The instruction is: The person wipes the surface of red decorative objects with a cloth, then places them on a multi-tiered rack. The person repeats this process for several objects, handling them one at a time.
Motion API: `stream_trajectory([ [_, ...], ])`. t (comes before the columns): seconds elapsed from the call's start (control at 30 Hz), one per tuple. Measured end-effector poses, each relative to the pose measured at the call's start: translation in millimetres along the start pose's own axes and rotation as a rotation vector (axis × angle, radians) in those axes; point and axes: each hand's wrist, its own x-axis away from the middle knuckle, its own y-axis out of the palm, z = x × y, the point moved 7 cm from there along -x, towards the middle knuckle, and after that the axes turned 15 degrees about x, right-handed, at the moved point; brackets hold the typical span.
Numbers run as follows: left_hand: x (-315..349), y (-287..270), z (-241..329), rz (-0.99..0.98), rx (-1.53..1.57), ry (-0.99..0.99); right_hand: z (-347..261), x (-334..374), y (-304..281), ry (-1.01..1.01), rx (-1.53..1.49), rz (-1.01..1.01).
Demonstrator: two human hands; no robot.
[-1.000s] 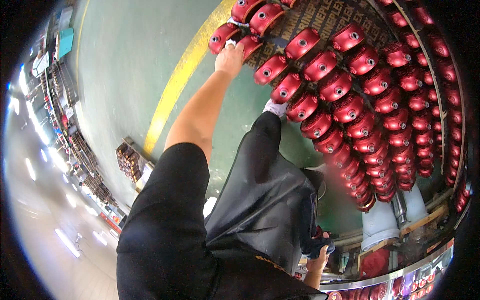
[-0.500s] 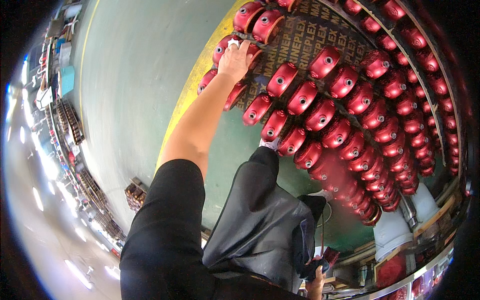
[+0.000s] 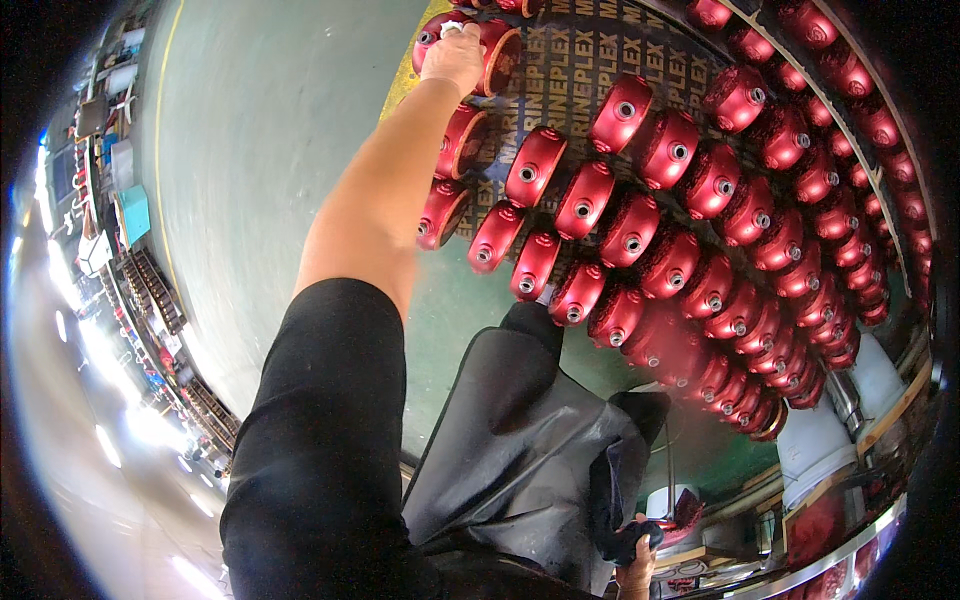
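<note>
My left hand (image 3: 453,62) reaches far out at the upper left, fingers bent over a glossy red round metal housing (image 3: 488,58). A small white wad (image 3: 459,28), perhaps cloth, shows at its fingertips. Other red housings, most with a short threaded stub on the side, stand near it on a dark printed board (image 3: 560,85). Low at the right, my right hand (image 3: 636,562) is closed round a dark thing (image 3: 628,541). A rough, red-stained part (image 3: 684,513) shows beside it; its exact kind is unclear.
Rows of red housings (image 3: 705,285) curve down the right side. Behind them stand racks with a curved edge (image 3: 840,125). White tubs (image 3: 808,455) sit low at the right. A yellow floor strip (image 3: 408,75) borders the board; shelving (image 3: 150,290) lines the left.
My left hand has reached farther up and left, from one housing to another farther off. The view has shifted a little. My right hand keeps its hold.
</note>
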Motion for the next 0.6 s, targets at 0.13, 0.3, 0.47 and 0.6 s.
stream_trajectory([
  [0.13, -5.6, 0.8, -2.7, -0.005, 0.029, 0.002, -4.8, 0.8, 3.3, 0.016, -0.045, -0.07],
  [0.3, 6.5, -12.5, -1.0, 0.089, 0.043, -0.021, -8.0, -6.3, -1.7, -0.007, 0.021, -0.049],
  [0.47, 89.6, -11.0, -8.6, -0.144, -0.029, 0.001, -10.7, -6.8, -3.3, -0.015, 0.017, -0.061],
  [0.6, 131.3, 1.4, -18.0, -0.206, -0.091, 0.011, -12.1, -5.5, -5.5, 0.019, 0.031, -0.06],
])
